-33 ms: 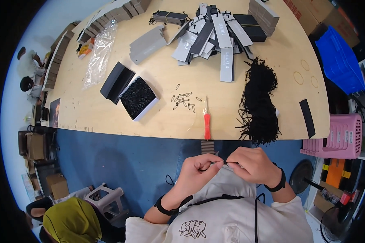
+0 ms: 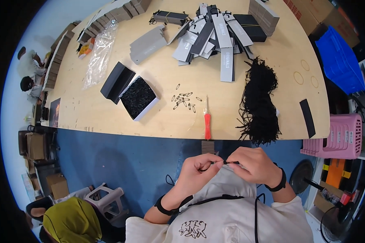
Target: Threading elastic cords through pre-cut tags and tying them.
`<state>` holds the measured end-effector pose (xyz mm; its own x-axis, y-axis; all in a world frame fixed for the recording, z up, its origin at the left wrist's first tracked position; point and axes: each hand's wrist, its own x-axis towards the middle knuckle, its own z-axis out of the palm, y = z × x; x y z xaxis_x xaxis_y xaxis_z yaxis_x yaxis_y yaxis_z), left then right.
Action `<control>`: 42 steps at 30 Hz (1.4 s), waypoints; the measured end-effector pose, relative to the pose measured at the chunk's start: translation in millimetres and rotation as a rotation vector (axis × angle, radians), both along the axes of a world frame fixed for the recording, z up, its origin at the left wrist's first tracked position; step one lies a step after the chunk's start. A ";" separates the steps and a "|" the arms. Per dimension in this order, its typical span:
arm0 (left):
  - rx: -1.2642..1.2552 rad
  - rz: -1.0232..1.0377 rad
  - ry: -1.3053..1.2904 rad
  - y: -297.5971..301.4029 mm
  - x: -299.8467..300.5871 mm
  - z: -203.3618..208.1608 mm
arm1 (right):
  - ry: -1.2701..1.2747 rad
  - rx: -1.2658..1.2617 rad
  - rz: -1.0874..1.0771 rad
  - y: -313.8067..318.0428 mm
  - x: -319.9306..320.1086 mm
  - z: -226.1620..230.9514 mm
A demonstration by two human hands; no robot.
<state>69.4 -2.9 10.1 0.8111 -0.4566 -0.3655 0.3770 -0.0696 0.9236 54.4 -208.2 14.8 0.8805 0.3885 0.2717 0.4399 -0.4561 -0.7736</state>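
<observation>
Pinched in both hands, in front of my body just off the table's near edge, is a short black cord (image 2: 226, 163). My left hand (image 2: 199, 168) has thumb and forefinger closed on its left part. My right hand (image 2: 249, 164) grips the other end the same way. Much of the cord is hidden by the fingers. Straight ahead on the table lie a red-handled awl-like tool (image 2: 207, 125) with a thin metal shaft and several small dark safety pins (image 2: 183, 99). A thick bundle of black cords (image 2: 260, 101) lies to the right, hanging slightly over the edge.
An opened box (image 2: 138, 98) of small black pieces stands left of the pins. Grey and black hang tags (image 2: 226, 65) are heaped farther back, near a clear plastic bag (image 2: 99, 56). A blue bin (image 2: 340, 60) and a pink basket (image 2: 340, 135) stand right of the table (image 2: 158, 131).
Slightly more black cord shows at my right fingertips. Both hands otherwise keep the same place, and the things on the table have not moved.
</observation>
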 end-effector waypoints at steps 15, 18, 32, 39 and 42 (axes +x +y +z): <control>-0.039 -0.045 -0.059 3.1 -5.2 6.5 | 0.057 0.103 -0.021 0.2 -6.2 8.2; -0.073 -0.043 -0.125 1.8 -6.5 9.3 | 0.012 0.116 -0.009 -1.0 -7.9 8.4; -0.109 -0.085 -0.163 0.6 -7.2 13.2 | -0.186 0.107 -0.019 -1.5 -11.0 19.0; -0.101 -0.111 -0.119 0.6 -6.9 13.9 | 0.423 0.298 0.000 -10.6 -12.8 20.2; -0.159 -0.112 -0.076 -0.1 -6.9 13.5 | 0.536 0.454 0.010 -8.3 -14.6 15.9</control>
<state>62.5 -3.0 23.6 0.7746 -0.5926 -0.2210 0.3037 0.0421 0.9518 39.7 -216.5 30.7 0.9354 0.3482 -0.0616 -0.0527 -0.0350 -0.9980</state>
